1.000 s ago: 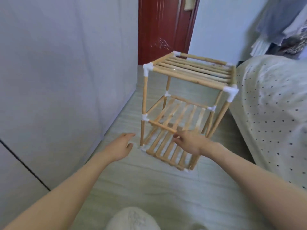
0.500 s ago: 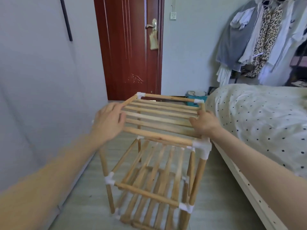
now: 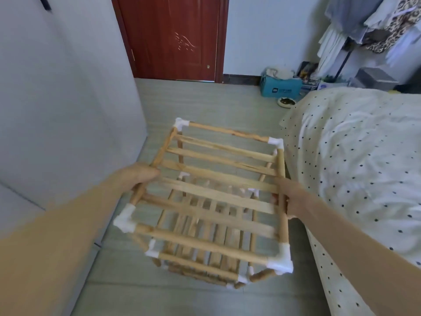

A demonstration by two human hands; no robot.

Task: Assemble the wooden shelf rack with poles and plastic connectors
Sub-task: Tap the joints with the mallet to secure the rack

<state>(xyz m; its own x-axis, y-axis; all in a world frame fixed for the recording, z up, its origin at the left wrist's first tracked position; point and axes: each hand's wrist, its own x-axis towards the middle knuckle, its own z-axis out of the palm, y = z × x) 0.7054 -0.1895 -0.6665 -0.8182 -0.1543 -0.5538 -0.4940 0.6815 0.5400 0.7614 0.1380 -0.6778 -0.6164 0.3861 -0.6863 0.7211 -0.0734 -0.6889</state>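
Between the grey wall and dotted bed [image 3: 355,160], the rack [image 3: 214,197] now stands on the floor between left hand [image 3: 139,176] and right hand [image 3: 289,199], which have shifted from its lower tier to grip the top side poles, so assembly looks finished.
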